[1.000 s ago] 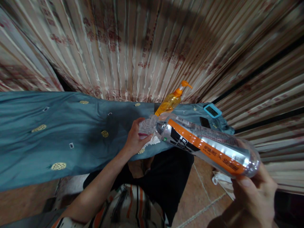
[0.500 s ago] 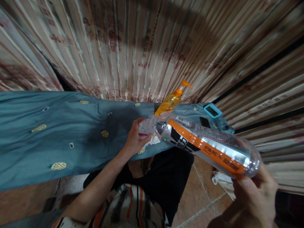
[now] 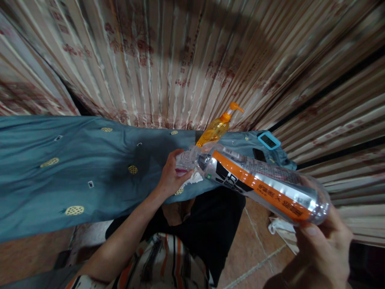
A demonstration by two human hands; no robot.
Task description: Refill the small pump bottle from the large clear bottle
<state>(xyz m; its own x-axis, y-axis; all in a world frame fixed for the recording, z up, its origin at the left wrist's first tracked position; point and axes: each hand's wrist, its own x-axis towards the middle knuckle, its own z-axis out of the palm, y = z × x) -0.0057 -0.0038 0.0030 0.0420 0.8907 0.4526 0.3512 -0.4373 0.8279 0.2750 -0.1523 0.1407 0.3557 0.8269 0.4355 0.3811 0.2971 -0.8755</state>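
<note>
Head camera: in front of the amber pump bottle point(image 3: 214, 131), the left hand's point(image 3: 172, 173) fingers grasp a small clear container point(image 3: 187, 159) at the neck end of a large orange-labelled bottle point(image 3: 258, 185). The large bottle slants from just before the pump bottle toward its near right, where the right hand's point(image 3: 326, 243) fingers clasp the base. On the cloth-covered desk point(image 3: 99, 160), a blue-framed display point(image 3: 269, 140) sits right of the pump bottle.
</note>
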